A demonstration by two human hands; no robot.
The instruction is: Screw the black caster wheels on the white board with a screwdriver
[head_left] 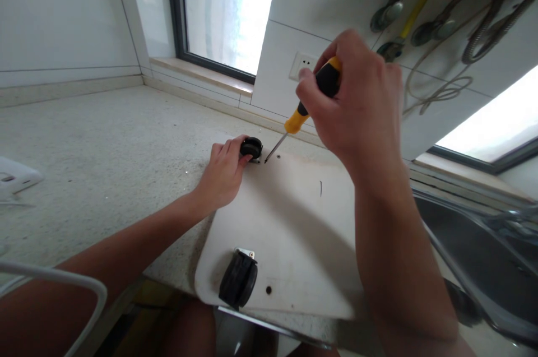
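Note:
My right hand (357,99) is wrapped around the handle of a yellow and black screwdriver (296,119). Its shaft slants down to the left, and the tip meets a small dark spot on a white board (290,222), beside a black caster wheel (251,147). My left hand (227,172) grips that caster at the board's far left corner. At the near left corner sits a second black caster (239,278), its metal plate (247,253) showing a screw. A round dark hole (269,290) lies to the right of it. Whether a screw is under the tip is too small to tell.
The board lies on a speckled countertop (105,138), close to its front edge. A metal sink (483,256) is on the right. A white device (17,175) and a white cable (84,278) are at left. Hoses (483,21) and a wall socket (303,65) are behind.

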